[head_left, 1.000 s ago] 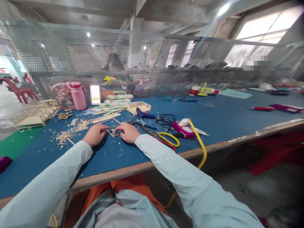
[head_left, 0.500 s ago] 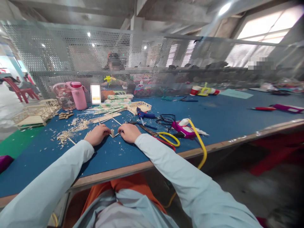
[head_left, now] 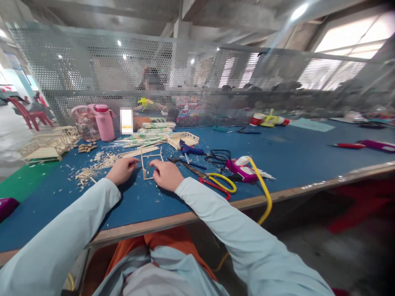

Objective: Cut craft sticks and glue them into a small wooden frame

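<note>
A small rectangular frame of thin wooden sticks lies on the blue table, with short uprights at its corners. Just left of it is my left hand, fingers loosely bent and holding nothing that I can see. My right hand rests over the frame's right side, its thumb and forefinger apart near the lower stick. That hand hides part of the right side, so I cannot tell whether it touches the wood. Beyond the frame lie loose wooden sticks.
Right of my hands lie scissors, pliers, a blue glue gun and a purple-and-white device with a yellow cable. Wood scraps, peanuts and a pink bottle are left. A finished-looking stick tray sits behind.
My hands have loosened from the stick pieces, and the right fingers have spread. The stick frame now shows flat between my hands. The view has shifted slightly.
</note>
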Demonstrator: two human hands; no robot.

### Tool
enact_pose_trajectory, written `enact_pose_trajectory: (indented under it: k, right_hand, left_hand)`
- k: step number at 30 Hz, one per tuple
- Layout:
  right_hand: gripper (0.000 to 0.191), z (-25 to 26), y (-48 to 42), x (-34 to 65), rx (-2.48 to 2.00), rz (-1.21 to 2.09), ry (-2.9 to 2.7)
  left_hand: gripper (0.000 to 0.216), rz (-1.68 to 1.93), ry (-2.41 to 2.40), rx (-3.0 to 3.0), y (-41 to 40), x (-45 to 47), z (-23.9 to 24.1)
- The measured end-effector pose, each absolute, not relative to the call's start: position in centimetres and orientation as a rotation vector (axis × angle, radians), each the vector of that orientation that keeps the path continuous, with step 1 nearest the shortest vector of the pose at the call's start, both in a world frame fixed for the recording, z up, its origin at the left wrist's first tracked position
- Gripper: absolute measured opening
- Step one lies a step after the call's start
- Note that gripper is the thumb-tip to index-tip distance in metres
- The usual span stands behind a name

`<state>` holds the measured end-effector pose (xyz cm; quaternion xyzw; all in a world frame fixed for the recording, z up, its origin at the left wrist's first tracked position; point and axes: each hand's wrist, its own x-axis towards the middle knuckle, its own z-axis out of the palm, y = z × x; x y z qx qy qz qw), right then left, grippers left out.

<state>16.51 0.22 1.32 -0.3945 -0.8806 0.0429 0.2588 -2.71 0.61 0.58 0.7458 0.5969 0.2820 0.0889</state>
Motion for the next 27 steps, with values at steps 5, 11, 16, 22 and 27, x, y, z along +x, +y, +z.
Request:
enact_pose_trajectory:
  k: [5, 11, 16, 22, 27]
  right_hand:
    - [0.013, 0.3, 0.8, 15.7, -0.993, 0.447, -2.222]
    - [0.009, -0.4, 1.1, 15.3, -1.015, 0.578, -2.197]
    - [0.012, -0.6, 1.6, 15.4, -0.989, 0.613, -2.187]
    - [0.015, -0.8, 1.9, 15.3, -0.985, 0.636, -2.183]
    - [0.017, -0.5, 1.7, 15.4, -0.984, 0.624, -2.220]
  left_hand:
    - [0.040, 0.974, 1.824, 2.057, -0.8, -2.0, 1.7]
    - [0.033, 0.905, 1.741, 2.080, -1.7, -1.3, 1.8]
    - [0.031, 0.884, 1.645, 2.181, -1.3, -1.4, 1.1]
    - [0.030, 0.857, 1.650, 2.128, -1.1, -1.4, 0.8]
    - [0.032, 0.861, 1.601, 2.044, -1.1, -1.3, 0.8]
